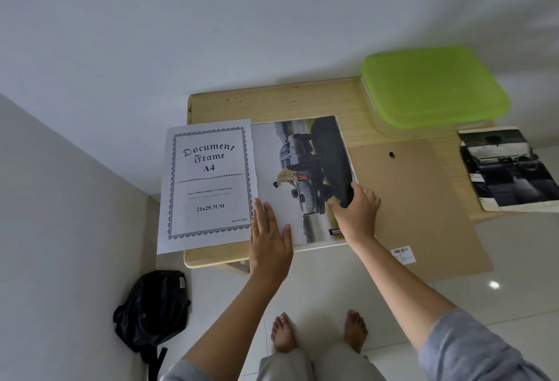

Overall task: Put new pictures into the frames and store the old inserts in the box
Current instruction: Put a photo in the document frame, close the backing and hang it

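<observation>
Seating the print: a shove from the left hand (269, 241) could skew or crease the truck picture (305, 153), and a nudge could tip the overhanging old insert (208, 184) off the table (272, 102).
The left hand's fingers lie straight and together, flat on the picture's near left part. The right hand (358, 214) has its fingers spread and lightly bent, tips on the picture's right edge. The picture lies between the insert and the backing board (417, 199). The green-lidded box (432, 87) sits beyond, lid on.
</observation>
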